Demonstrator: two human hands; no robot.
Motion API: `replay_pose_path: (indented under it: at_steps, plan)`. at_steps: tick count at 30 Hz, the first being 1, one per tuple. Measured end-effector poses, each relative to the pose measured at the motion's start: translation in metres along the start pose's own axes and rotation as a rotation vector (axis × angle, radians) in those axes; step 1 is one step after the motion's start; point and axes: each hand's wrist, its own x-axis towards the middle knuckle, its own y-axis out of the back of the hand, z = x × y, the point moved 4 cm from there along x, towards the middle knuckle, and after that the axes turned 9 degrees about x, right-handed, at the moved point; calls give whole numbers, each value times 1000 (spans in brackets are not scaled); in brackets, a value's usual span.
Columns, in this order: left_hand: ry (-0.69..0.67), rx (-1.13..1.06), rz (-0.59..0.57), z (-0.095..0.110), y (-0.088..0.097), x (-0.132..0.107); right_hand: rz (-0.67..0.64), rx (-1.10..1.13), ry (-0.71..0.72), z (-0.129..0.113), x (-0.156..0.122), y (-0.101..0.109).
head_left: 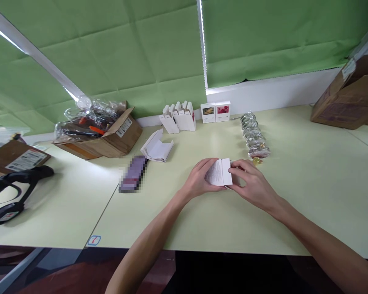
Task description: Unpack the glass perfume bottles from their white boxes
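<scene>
White folded card (219,172)
Small print on one panel, held between left hand (198,178) and right hand (253,183).

Both hands (221,179) fold a small white printed carton (219,172) above the pale green table (294,220).

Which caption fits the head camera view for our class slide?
The left hand and right hand hold a small white printed carton near a row of glass jars.

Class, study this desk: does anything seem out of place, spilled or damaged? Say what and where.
Plastic-wrapped glassware bulges out of the open cardboard box at back left, looking overfilled. A small gold piece lies loose beside the row of glass jars, near the right hand.
</scene>
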Motion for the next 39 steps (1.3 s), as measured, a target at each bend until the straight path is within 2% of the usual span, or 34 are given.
replay_pose_path:
  at_steps: [6,11,16,22,29,39]
  plan:
    - [-26,27,-21,2,-2,0,-12,-1,61,-3,2,-3]
    - [-115,54,-3,8,-4,-2,-72,-60,-4,5,-4,-14]
    - [-112,98,-51,10,-7,-4,-86,-96,-31,10,-9,-23]
    - [-94,57,-71,12,-6,-4,-76,115,-76,16,-12,-30]
    - [-51,-44,-105,14,-7,-4,-81,157,-167,22,-12,-34]
    - [-37,-73,-152,14,-9,-4,-58,291,-122,32,-17,-43]
